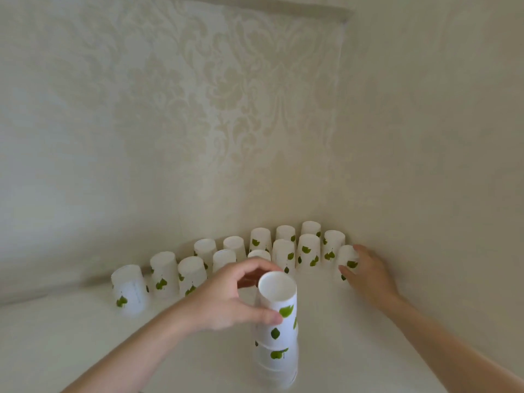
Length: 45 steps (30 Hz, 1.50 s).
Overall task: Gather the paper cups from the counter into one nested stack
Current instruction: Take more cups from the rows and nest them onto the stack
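Observation:
A nested stack of upside-down white paper cups with green leaf prints (278, 336) stands on the white counter (85, 350) in the near middle. My left hand (226, 296) grips the stack's top cup, thumb in front and fingers behind. Several more upside-down cups (283, 251) stand in two curved rows along the back. At the right end of the rows my right hand (368, 273) wraps around a single cup (348, 258), fingers on both sides of it.
A patterned cream wall (226, 123) rises right behind the cup rows, and a plain wall (439, 165) closes the corner on the right. The leftmost cup (129, 287) stands near the counter's left part.

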Each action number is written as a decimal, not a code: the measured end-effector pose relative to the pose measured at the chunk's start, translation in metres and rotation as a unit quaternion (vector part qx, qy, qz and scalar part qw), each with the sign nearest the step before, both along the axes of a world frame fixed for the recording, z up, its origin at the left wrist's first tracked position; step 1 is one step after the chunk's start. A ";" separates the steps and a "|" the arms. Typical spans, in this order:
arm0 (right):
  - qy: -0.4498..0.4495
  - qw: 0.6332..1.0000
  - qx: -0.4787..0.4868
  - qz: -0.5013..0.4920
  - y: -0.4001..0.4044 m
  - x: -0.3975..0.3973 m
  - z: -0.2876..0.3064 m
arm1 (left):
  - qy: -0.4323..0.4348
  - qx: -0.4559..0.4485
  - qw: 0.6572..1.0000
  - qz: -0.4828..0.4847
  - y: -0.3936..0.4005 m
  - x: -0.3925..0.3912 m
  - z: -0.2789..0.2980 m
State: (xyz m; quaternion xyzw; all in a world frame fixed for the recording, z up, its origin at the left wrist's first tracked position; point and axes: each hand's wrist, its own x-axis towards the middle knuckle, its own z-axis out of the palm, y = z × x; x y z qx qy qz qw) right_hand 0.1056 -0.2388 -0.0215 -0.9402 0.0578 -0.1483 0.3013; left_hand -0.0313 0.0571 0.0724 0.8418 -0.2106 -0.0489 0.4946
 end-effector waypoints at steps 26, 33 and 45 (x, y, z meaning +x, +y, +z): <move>-0.055 0.928 0.330 0.164 0.044 -0.062 0.064 | -0.189 0.288 0.862 0.371 0.109 0.090 -0.095; -0.012 0.897 0.225 0.381 0.093 -0.129 0.095 | -0.129 0.252 0.877 0.389 0.116 0.080 -0.093; -0.006 0.907 0.207 0.366 0.092 -0.126 0.070 | -0.095 0.174 0.875 0.442 0.143 0.102 -0.096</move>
